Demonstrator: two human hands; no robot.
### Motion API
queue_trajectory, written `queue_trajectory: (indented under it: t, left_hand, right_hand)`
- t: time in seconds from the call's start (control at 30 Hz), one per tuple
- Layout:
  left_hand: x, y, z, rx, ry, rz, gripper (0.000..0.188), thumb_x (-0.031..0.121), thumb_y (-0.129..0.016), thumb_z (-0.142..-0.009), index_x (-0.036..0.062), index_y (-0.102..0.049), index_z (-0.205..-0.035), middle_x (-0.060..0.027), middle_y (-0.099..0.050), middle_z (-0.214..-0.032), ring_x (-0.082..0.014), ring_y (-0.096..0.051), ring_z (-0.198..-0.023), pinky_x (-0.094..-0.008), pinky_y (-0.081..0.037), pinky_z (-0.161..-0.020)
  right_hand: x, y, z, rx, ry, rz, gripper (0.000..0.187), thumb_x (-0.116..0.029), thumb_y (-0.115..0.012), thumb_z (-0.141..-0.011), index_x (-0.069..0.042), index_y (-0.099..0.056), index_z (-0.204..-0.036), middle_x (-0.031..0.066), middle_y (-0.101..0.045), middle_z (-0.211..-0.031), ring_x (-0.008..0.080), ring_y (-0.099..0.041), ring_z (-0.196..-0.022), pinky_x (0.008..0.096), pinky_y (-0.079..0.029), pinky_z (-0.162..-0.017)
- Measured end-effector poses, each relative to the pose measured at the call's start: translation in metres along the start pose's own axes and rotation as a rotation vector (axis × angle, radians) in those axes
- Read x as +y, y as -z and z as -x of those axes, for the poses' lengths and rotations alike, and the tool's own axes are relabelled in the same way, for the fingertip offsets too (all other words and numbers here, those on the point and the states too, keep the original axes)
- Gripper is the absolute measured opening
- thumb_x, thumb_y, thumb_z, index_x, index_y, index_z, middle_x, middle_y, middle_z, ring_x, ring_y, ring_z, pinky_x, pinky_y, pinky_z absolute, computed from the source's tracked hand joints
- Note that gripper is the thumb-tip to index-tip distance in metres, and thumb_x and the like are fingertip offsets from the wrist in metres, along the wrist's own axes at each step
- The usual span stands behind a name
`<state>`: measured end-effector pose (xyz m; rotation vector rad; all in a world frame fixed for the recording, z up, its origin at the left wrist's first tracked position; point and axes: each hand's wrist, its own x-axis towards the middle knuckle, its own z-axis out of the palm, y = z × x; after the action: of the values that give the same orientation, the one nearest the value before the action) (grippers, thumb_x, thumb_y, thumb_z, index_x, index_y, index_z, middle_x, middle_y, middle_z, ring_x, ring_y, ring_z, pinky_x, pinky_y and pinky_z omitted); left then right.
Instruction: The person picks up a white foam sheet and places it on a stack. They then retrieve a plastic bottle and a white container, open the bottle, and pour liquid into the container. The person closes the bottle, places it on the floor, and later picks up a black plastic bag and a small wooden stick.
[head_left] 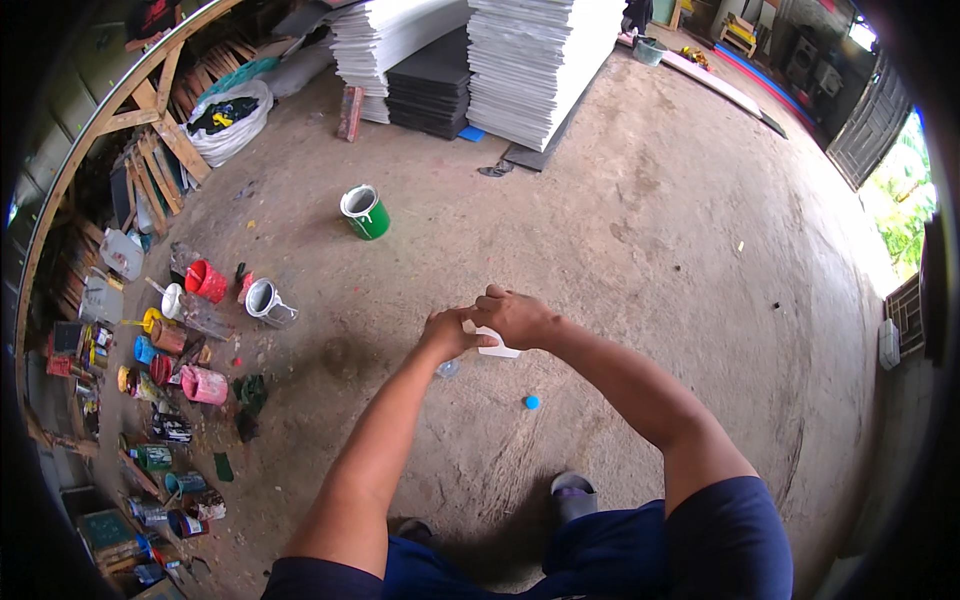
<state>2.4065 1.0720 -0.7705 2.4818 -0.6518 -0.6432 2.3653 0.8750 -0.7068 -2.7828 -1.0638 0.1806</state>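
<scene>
My two hands meet in front of me above the concrete floor. My left hand is closed, its fingers gripping a small white object with a smooth flat side; its exact kind is hidden behind the fingers. My right hand is bent over the top of the same white object, fingers curled against it. Just below the left hand a clear, see-through plastic thing shows in part. On the floor nearer my feet lies a round blue cap. Farther off to the left stands a green paint can with white drips on its rim.
A paint-streaked grey bucket, a red bucket, a pink container and several cans crowd the left side. Tall stacks of white sheets and black sheets stand at the back. A white sack leans by timber.
</scene>
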Motion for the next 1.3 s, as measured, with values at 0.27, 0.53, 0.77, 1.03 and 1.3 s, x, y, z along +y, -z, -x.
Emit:
queue_trajectory:
  t: [0.27,0.53,0.77,1.03,1.3]
  left_hand:
    - [0.0,0.001,-0.002,0.021,-0.05,0.105,0.091,0.064,-0.087,-0.07,0.0225,-0.062,-0.147,-0.0182,-0.073,-0.129,-0.0333,-0.065,-0.127,-0.0478,-0.034,-0.118]
    - [0.004,-0.008,0.004,0.141,-0.069,0.173,0.088,0.045,-0.092,-0.075,0.0167,-0.058,-0.15,-0.0178,-0.072,-0.13,-0.0353,-0.067,-0.125,-0.045,-0.045,-0.112]
    - [-0.002,-0.009,0.007,0.18,-0.178,0.061,0.086,0.037,-0.088,-0.081,0.0094,-0.051,-0.153,-0.0172,-0.071,-0.133,-0.0353,-0.068,-0.122,-0.046,-0.053,-0.104]
    - [0.014,-0.002,0.011,0.124,-0.061,0.116,0.088,0.04,-0.089,-0.079,0.0105,-0.051,-0.152,-0.0184,-0.071,-0.13,-0.0362,-0.068,-0.122,-0.0466,-0.054,-0.102]
    - [0.02,-0.005,0.015,0.11,-0.031,-0.044,0.078,0.052,-0.088,-0.077,0.0136,-0.058,-0.138,-0.0159,-0.075,-0.12,-0.0381,-0.072,-0.111,-0.0486,-0.057,-0.093]
  right_hand:
    - [0.026,0.006,0.009,0.378,-0.202,-0.473,0.024,-0.01,-0.067,-0.086,-0.007,-0.071,-0.11,0.0157,-0.071,-0.114,0.0372,-0.07,-0.107,0.0468,-0.057,-0.092]
    - [0.052,-0.013,0.068,0.292,-0.725,-0.738,0.035,-0.026,-0.071,-0.086,-0.004,-0.067,-0.113,0.0204,-0.07,-0.105,0.0355,-0.07,-0.105,0.0463,-0.053,-0.093]
    - [0.01,-0.073,0.087,0.116,-0.66,-0.517,0.116,-0.064,-0.092,-0.067,-0.015,-0.036,-0.156,0.0212,-0.054,-0.142,0.0398,-0.06,-0.128,0.0511,-0.052,-0.105]
    - [0.008,-0.058,0.068,0.511,-0.577,-0.551,0.075,-0.054,-0.079,-0.087,-0.013,-0.052,-0.144,0.0161,-0.06,-0.125,0.0353,-0.065,-0.113,0.0477,-0.055,-0.094]
    - [-0.017,-0.024,0.036,0.406,-0.429,-0.185,0.035,-0.038,-0.074,-0.092,-0.013,-0.071,-0.117,0.0063,-0.065,-0.109,0.028,-0.069,-0.106,0.0419,-0.06,-0.082]
